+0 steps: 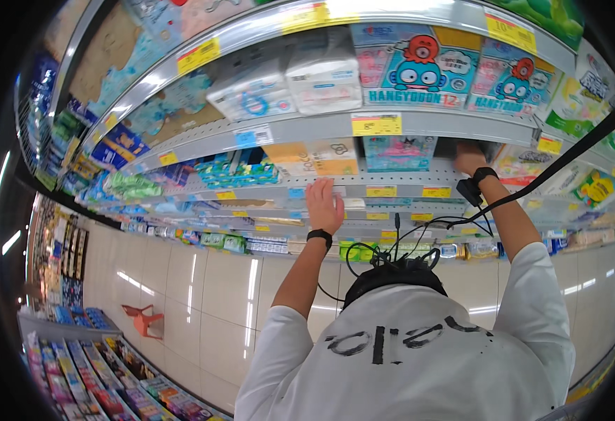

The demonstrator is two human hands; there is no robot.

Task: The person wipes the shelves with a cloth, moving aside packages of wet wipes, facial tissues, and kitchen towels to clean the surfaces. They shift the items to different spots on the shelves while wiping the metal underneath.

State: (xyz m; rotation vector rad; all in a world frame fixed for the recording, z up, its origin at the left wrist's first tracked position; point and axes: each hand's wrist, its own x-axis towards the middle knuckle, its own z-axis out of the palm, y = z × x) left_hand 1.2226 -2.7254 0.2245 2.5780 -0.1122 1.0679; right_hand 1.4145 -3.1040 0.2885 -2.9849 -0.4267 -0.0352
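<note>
My left hand [324,206] rests with its fingers on the front edge of a grey metal shelf [349,192], holding nothing. Just above it stand orange and white packs [313,158]. My right hand [469,158] reaches into the gap on the same shelf, right of a turquoise and pink pack [399,152]. Its fingers are hidden in shadow under the shelf above, so whether they touch anything does not show. Blue packs with a cartoon figure [418,73] and white packs [324,79] stand on the shelf above. A black wristband is on each wrist.
A black strap [560,168] and thin cables cross near my right forearm. Yellow price tags line the shelf edges. Green and blue packs [239,168] stand to the left. Behind lies a tiled floor [181,305] with an orange stool [144,321], beside another display of packaged goods [112,379].
</note>
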